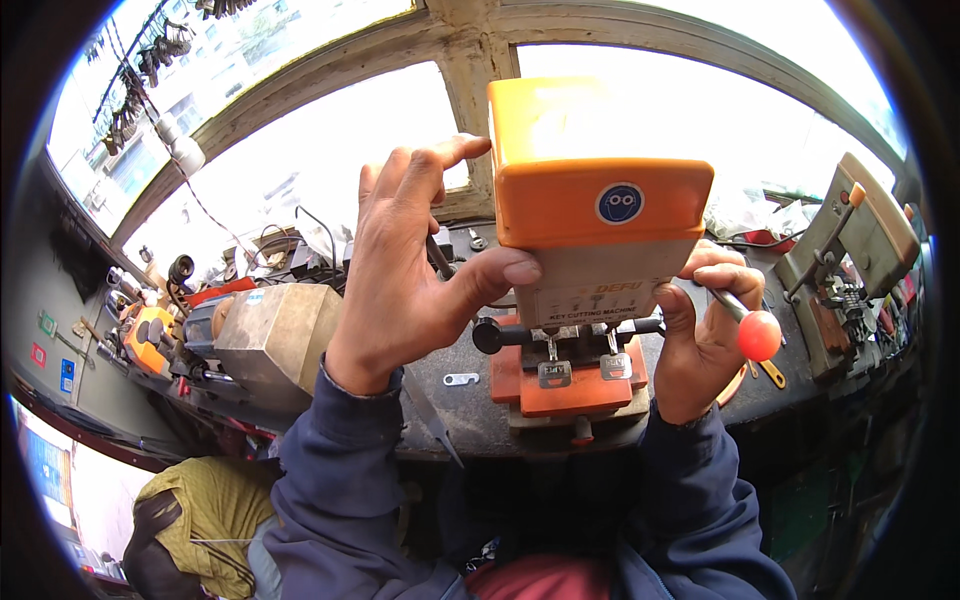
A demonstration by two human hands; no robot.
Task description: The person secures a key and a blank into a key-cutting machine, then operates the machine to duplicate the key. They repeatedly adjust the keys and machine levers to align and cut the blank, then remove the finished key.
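An orange-topped key cutting machine (610, 200) stands on the bench before me. Two keys (555, 373) with dark heads sit side by side in its orange carriage (575, 397). My left hand (410, 260) is at the left of the housing, fingers spread, thumb against its lower front edge and index fingertip at its side. My right hand (700, 340) is curled at the right side, around the rod of a lever ending in a red ball knob (759, 336). The housing hides part of the right fingers. A black round knob (487, 336) projects left of the carriage.
A small flat metal piece (461, 379) and a long flat blade (430, 415) lie left of the carriage. Another machine (275, 335) stands farther left, a beige one (850, 260) at right. Yellow-handled tool (772, 375) lies right. Key bunches (165, 50) hang upper left. A yellow-green garment (205, 510) is lower left.
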